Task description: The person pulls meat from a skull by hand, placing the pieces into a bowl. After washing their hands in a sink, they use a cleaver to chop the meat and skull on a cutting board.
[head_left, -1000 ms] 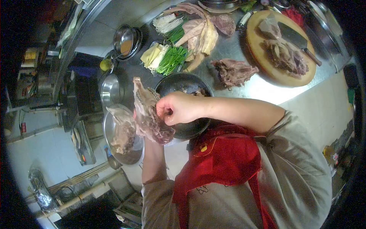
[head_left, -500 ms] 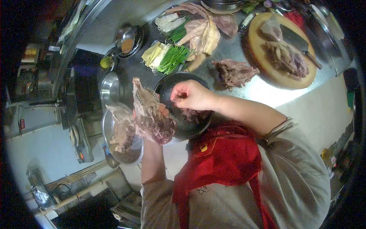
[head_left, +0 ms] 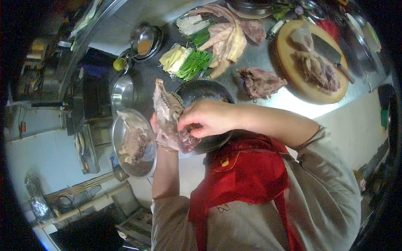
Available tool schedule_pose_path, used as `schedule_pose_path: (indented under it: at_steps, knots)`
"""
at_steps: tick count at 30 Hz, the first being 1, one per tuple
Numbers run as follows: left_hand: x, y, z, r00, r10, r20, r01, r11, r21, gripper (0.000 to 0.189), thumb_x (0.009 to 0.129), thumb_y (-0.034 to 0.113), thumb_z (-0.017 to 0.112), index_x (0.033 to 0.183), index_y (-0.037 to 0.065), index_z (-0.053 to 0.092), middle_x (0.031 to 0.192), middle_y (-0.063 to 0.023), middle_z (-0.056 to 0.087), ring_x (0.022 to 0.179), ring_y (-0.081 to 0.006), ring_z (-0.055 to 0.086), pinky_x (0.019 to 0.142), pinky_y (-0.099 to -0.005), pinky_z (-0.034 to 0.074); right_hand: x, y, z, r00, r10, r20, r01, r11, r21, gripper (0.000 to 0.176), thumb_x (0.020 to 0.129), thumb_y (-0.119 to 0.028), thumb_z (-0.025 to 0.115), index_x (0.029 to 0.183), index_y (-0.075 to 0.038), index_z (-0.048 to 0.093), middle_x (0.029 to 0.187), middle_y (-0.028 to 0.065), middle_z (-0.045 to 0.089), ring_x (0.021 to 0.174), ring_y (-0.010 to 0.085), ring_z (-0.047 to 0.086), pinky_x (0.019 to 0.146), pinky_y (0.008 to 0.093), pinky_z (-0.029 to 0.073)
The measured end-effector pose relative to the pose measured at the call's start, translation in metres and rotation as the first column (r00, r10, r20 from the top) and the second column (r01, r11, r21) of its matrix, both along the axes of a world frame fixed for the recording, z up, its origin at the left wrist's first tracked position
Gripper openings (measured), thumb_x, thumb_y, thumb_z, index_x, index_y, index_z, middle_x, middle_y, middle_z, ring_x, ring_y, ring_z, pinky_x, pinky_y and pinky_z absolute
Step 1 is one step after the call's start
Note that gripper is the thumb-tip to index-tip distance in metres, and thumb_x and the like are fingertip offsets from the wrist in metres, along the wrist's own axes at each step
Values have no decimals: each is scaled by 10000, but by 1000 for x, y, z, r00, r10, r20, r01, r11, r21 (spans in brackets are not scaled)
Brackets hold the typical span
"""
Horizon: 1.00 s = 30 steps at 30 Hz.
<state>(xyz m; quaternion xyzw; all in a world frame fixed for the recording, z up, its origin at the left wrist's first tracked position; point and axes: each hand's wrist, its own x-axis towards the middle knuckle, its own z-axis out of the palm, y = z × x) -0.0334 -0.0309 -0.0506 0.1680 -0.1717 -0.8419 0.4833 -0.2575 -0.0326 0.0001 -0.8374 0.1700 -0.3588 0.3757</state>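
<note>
A meaty piece of animal head with a row of teeth (head_left: 166, 113) is held upright, its narrow end pointing away from me. My left hand (head_left: 154, 124) grips it from behind, most of the fingers hidden by the bone. My right hand (head_left: 213, 118) has its fingers curled against the meat on the piece's near right side. Under the right hand lies a dark round pan (head_left: 184, 88), largely covered by the hand and forearm. To the left, a metal bowl (head_left: 147, 165) holds another bony head piece (head_left: 135, 144).
A meaty bone chunk (head_left: 261, 83) lies on the metal counter. At right, a round chopping board (head_left: 289, 85) bears a cleaver (head_left: 326, 48) and meat pieces (head_left: 320, 75). Cut green vegetables (head_left: 194, 65), pale meat strips (head_left: 228, 44) and small bowls (head_left: 144, 42) sit farther back.
My right hand has come left and down from above the pan onto the meat of the head piece. The left hand has turned the piece slightly and shifted it a little right.
</note>
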Motion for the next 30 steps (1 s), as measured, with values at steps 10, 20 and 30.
schedule_pose_path:
  at_steps: [10, 20, 30]
  knots:
    - [0, 3, -31, 994, 92, 63, -101, 980, 170, 591, 931, 484, 351, 1349, 79, 452, 1292, -133, 518, 1138, -297, 517, 996, -452, 406, 3, -2, 3, 996, -14, -91, 10, 999, -42, 274, 741, -129, 681, 1008, -79, 650, 871, 120, 665, 801, 337, 634, 710, 414, 504]
    - [-2, 3, -24, 1000, -7, 24, 6, 999, 49, 595, 923, 467, 393, 1350, 54, 435, 1284, -136, 506, 1122, -264, 516, 970, -414, 414, 3, -3, 9, 998, -4, -56, 2, 999, -35, 220, 741, -115, 643, 960, -94, 645, 799, 115, 647, 741, 327, 628, 659, 414, 494]
    - [-9, 1, -23, 1000, 7, 19, -7, 1000, 1, 663, 887, 509, 456, 1315, 4, 459, 1143, -185, 576, 942, -302, 596, 808, -438, 509, 0, 2, 11, 969, -209, 134, 184, 966, 181, 138, 771, -82, 681, 904, -64, 650, 812, 90, 655, 714, 226, 650, 647, 315, 506]
